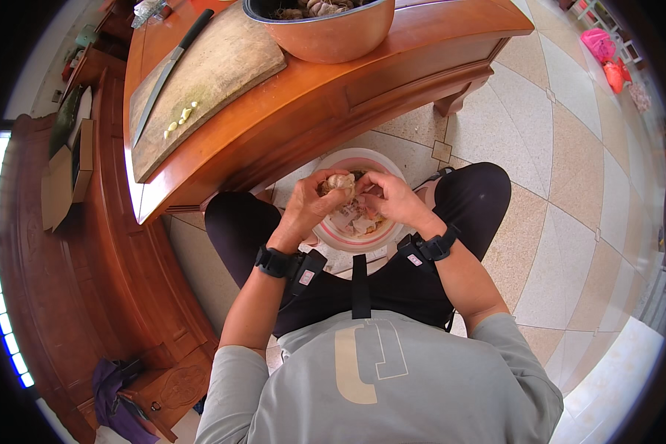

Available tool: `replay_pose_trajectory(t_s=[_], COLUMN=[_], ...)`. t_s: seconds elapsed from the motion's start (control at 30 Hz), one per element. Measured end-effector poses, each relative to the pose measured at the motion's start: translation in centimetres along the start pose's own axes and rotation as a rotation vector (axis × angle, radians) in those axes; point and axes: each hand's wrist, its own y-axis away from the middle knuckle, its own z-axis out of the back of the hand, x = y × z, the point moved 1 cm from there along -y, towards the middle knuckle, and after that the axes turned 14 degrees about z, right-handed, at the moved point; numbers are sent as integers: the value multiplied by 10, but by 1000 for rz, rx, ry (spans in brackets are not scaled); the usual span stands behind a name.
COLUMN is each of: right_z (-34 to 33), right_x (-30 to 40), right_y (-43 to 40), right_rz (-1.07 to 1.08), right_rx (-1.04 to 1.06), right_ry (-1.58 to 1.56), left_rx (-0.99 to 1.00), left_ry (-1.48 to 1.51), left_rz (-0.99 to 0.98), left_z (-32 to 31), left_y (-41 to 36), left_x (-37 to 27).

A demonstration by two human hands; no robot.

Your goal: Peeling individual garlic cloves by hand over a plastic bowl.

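My left hand [312,202] holds a garlic bulb [341,183] above a round pink-and-white bin [333,236] on the floor between my legs. Close against the bulb's right side is my right hand [391,200], fingers bent; whether it pinches a piece of skin or a clove is not clear. Papery scraps [363,222] lie inside the bin. On the wooden table, a worn chopping board [227,53] bears several peeled garlic cloves [185,114] and a long knife [161,83] with a black handle. A brown pot [333,36] beside the board holds more garlic bulbs [324,8].
The wooden table's front edge [311,100] curves across in front of me, above the bin. A carved wooden bench [105,250] stands at the left, with an opened cardboard box [66,183] and a purple cloth [111,399]. Pink and red bags [598,45] are far off at the upper right.
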Motion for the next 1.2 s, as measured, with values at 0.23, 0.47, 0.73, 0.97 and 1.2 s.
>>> replay_pose_trajectory(t_s=[0.23,0.47,0.73,0.97,1.2], right_z=[0,2,0,0,3], right_x=[13,22,20,22,20], right_y=[-5,-5,-5,-4,-4], right_rz=[62,-51,44,0,129], right_rx=[-169,-175,-177,-137,-124], right_ry=[-69,-160,-128,-171,-49], left_rx=[-37,-58,-145,-141,-128], left_ry=[-30,-50,-222,-244,-230], left_rz=[-47,-30,-113,-108,-89], left_z=[2,-3,-4,-5,-8], left_y=[-6,-5,-7,-3,-9], left_x=[10,6,9,7,6])
